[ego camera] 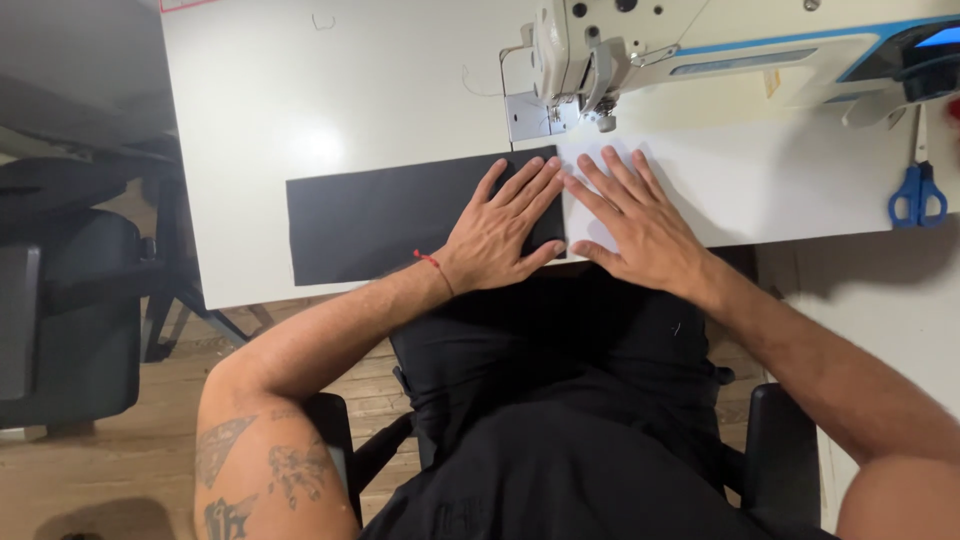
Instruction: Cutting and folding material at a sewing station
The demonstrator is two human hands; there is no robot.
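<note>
A flat rectangle of black fabric [370, 215] lies on the white sewing table [300, 90], its right end just below the needle area. My left hand [500, 230], a red thread around its wrist, rests palm down with fingers spread on the fabric's right end. Beside it my right hand [635, 225] lies flat with fingers spread, on the white table top at the fabric's right edge. The fingertips of the two hands nearly meet. Neither hand grips anything.
A white industrial sewing machine [640, 45] stands at the back right, its presser foot [603, 118] just beyond my fingertips. Blue-handled scissors [917, 190] lie at the far right. A black chair [70, 300] stands left of the table. My lap in black clothing sits below the table edge.
</note>
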